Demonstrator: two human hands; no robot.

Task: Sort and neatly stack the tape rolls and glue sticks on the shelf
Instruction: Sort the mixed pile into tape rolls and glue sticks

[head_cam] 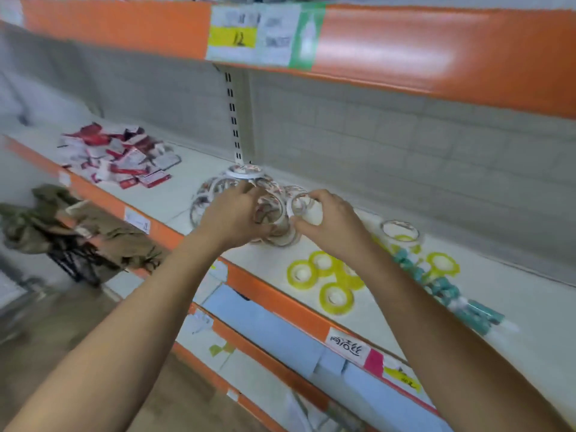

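Observation:
A heap of clear tape rolls [218, 188] with white cores lies mid-shelf on the white shelf [498, 294]. My left hand [232, 213] grips one clear roll [270, 210] at the heap's front. My right hand [333, 227] pinches another clear roll [301, 204] right beside it. Several yellow tape rolls [324, 277] lie flat near the front edge, under my right forearm. A single clear roll [400, 230] sits to the right. Teal glue sticks [452, 294] lie in a loose row at the right.
A pile of red-and-white packets [115, 155] covers the shelf's left part. The orange upper shelf edge [405, 48] hangs overhead with a price label [249, 32]. Lower shelves [280, 344] jut out below. An olive cloth on a dark cart [78, 226] stands at the left.

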